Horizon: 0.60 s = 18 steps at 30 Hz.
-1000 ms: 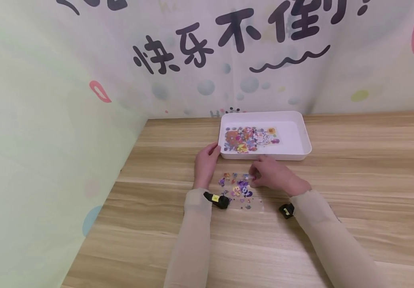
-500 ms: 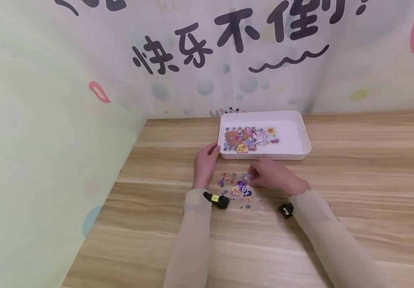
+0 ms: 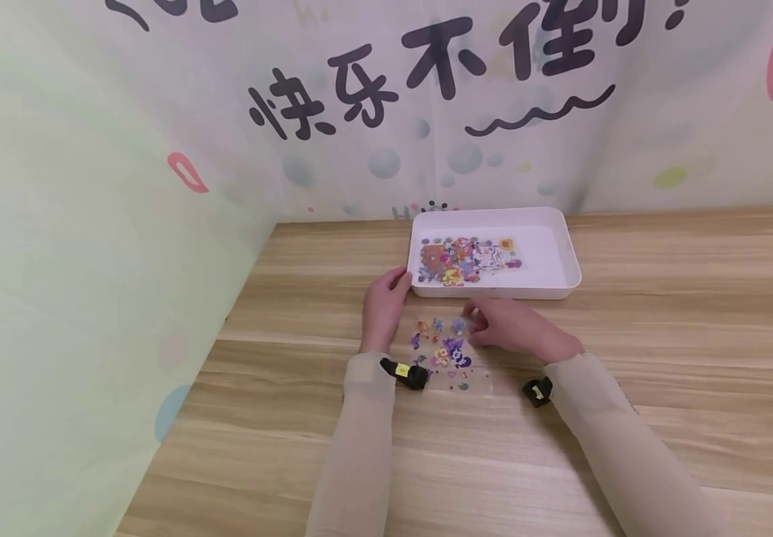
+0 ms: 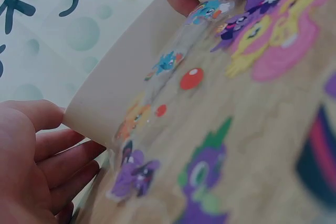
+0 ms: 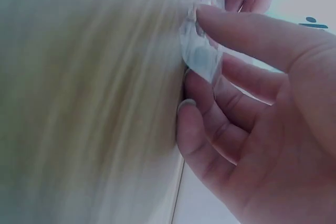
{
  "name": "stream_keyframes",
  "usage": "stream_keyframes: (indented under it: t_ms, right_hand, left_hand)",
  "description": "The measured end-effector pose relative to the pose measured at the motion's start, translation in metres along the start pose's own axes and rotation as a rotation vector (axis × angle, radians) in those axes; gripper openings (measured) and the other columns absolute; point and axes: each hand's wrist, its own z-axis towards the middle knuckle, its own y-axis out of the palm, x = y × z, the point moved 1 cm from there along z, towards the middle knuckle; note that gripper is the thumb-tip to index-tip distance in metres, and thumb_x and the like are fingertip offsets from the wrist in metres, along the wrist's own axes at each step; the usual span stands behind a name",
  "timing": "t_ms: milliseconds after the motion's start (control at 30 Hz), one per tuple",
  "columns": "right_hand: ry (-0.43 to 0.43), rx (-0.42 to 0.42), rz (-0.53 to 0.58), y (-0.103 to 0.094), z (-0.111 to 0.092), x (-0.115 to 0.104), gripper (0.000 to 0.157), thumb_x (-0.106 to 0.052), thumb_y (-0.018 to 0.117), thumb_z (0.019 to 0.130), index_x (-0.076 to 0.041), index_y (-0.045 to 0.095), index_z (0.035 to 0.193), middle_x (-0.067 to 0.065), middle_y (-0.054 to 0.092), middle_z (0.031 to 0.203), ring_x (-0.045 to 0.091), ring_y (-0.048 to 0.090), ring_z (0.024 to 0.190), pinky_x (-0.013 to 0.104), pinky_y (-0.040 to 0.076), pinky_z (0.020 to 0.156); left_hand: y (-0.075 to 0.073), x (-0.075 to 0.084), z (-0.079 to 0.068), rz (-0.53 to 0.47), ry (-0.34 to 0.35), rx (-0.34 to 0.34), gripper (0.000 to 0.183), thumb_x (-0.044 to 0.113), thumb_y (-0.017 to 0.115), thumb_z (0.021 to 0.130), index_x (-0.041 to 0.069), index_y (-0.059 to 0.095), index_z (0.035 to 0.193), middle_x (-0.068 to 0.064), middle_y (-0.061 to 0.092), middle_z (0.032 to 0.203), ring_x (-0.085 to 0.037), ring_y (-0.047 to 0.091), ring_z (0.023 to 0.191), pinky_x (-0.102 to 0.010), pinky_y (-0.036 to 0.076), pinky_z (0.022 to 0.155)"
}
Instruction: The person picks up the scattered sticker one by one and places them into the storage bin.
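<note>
A clear sticker sheet (image 3: 452, 356) with colourful cartoon ponies lies on the table in front of a white tray (image 3: 527, 293). My right hand (image 3: 510, 327) is at the sheet's far right corner. In the right wrist view, thumb and fingers pinch the clear plastic (image 5: 200, 53). My left hand (image 3: 384, 302) is at the tray's near left corner. Seen from the left wrist, its thumb touches the pale tray wall (image 4: 113, 82), and the other fingers extend loosely against its end. Pony pictures (image 4: 273, 35) and a small purple dragon (image 4: 205, 166) fill that close view.
Several more colourful sticker sheets (image 3: 450, 259) lie overlapping in the left part of the tray. Behind the wooden table (image 3: 682, 321) hangs a pale printed cloth (image 3: 360, 194) with dark characters. Another cloth side (image 3: 124, 298) borders the table's left edge.
The right hand has shifted slightly away from the tray, and more of the sheet's far right corner shows. The left hand and the tray stay where they were.
</note>
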Motion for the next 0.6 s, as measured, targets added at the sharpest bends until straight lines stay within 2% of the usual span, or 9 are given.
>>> stream_keyframes:
  t_ms: [233, 600]
  right_hand:
    - [-0.054, 0.033, -0.024, -0.001, 0.002, 0.0079, 0.022, -0.018, 0.06, 0.084, -0.01, 0.059, 0.105, 0.001, 0.06, 0.093, 0.014, 0.055, 0.081, 0.033, 0.047, 0.074]
    - [-0.08, -0.01, -0.006, -0.0043, 0.0011, 0.0091, 0.005, -0.018, 0.059, 0.085, -0.013, 0.06, 0.082, -0.004, 0.056, 0.075, 0.012, 0.049, 0.066, 0.027, 0.043, 0.061]
  left_hand:
    - [0.0002, -0.0001, -0.0006, -0.002, 0.0, -0.004, 0.036, 0.043, 0.051, 0.087, 0.025, 0.057, 0.118, 0.006, 0.057, 0.118, -0.011, 0.049, 0.11, -0.031, 0.041, 0.092]
    - [0.001, -0.0011, -0.0008, -0.02, -0.008, -0.006, 0.035, 0.043, 0.051, 0.088, 0.026, 0.057, 0.118, 0.007, 0.056, 0.118, -0.012, 0.048, 0.112, -0.032, 0.04, 0.093]
